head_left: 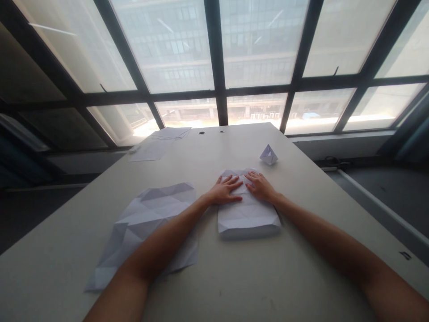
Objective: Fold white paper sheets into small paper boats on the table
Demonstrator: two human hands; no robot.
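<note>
- While both hands lie palm down with their fingers stretched out, neither grips anything: the left hand (pixel 227 190) presses flat on the folded paper (pixel 248 218), and the right hand (pixel 260 185) rests on its upper right part, close by the left fingertips.
- Beneath them, the folded paper lies on the white table (pixel 217 286), straight ahead of the person. Its sides look turned in, creases run across its face, and its far end carries angled folds.
- At the near end a strip tilts up off the tabletop, with shaded paper below it, so that edge seems not yet pressed down. Judged from this, the creasing is well begun but the piece has not taken a standing form.
- Left of the folded paper, partly behind the left forearm, a large creased sheet (pixel 150 203) lies spread out. Its grid of folds is made, yet it is opened rather than gathered into a shape.
- Beyond the right hand, apart from the other paper, a small pointed paper form (pixel 268 155) stands on the table; it looks complete.
- Farther off, toward the window (pixel 261 40), flat sheets (pixel 147 151) lie at the far left of the table, apparently unfolded and unused.
</note>
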